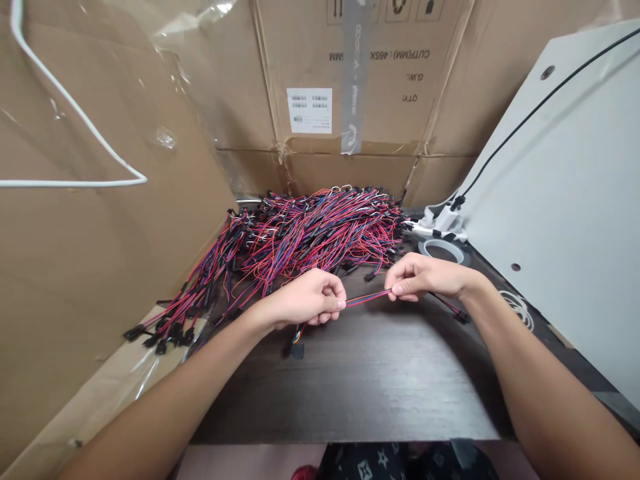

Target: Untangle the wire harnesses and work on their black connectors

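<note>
Between my two hands a wire harness [367,298] of thin red, blue and dark wires is stretched over the table. My left hand [320,298] pinches it, and a black connector [297,351] with a few coloured wires hangs below that hand. At the other side my right hand [417,277] pinches the same wires; beyond it they run on to a dark connector [463,317]. A large heap of similar wire harnesses [325,233] lies just behind my hands. More harnesses [185,303] spill over its left side, their black connectors towards me.
Cardboard walls [175,220] stand at the left and back, a white panel [565,153] at the right. Near the panel are a tape roll [443,251], a white plug [449,219] with a black cable [540,113], and a coiled white cable [520,310]. Dark tabletop [380,393] spreads in front.
</note>
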Available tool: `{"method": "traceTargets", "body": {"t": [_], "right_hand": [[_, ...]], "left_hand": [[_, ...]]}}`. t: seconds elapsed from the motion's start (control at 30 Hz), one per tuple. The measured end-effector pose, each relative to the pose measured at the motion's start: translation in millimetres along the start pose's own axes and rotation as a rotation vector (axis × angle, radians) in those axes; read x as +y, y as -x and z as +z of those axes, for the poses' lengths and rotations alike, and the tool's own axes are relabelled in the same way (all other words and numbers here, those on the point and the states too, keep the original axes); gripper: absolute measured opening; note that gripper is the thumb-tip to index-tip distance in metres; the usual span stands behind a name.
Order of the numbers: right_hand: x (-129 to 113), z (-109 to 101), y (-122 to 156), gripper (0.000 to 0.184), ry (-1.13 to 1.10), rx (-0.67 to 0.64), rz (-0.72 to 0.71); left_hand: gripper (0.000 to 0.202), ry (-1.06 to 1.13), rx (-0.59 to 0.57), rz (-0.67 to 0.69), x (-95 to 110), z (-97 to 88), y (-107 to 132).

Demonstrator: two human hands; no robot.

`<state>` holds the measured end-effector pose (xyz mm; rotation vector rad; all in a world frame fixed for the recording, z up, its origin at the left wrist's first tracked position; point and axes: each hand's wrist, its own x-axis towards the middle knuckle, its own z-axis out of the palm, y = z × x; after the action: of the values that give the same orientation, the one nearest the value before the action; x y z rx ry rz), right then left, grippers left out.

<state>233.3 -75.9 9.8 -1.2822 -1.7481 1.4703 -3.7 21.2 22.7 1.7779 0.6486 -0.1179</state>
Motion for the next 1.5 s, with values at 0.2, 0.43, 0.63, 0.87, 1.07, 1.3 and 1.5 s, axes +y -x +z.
{"method": "traceTargets", "body": {"t": [0.2,0.43,0.63,0.87,1.07,1.3,1.5], "right_hand": [[-1,3,-2,0.022,-0.014,0.018,0.057],[-7,11,-6,0.026,-0.053,0.135,0.105],[-9,18,-11,0.031,0.009,0.122,0.092],[-7,19,-16,0.032,0.057,0.089,0.067],[-14,29,-21,0.030,0.076,0.015,0.028],[-15,42,-32,0.027,0.089,0.012,-0.021],[-16,44,-32,0.029,0.092,0.012,-0.002]], "left_hand": [[0.005,-0.034,0.071,0.021,4,2.0,1],[0.010,-0.068,0.156,0.036,6,1.9,1],[0.012,-0.077,0.170,0.068,2,-2.6,0],[0.010,-0.072,0.171,0.065,3,-1.3,1],[0.009,-0.058,0.152,0.068,6,2.5,3],[0.010,-0.072,0.121,0.081,5,8.2,2],[0.010,-0.121,0.119,0.082,4,7.5,1]]}}
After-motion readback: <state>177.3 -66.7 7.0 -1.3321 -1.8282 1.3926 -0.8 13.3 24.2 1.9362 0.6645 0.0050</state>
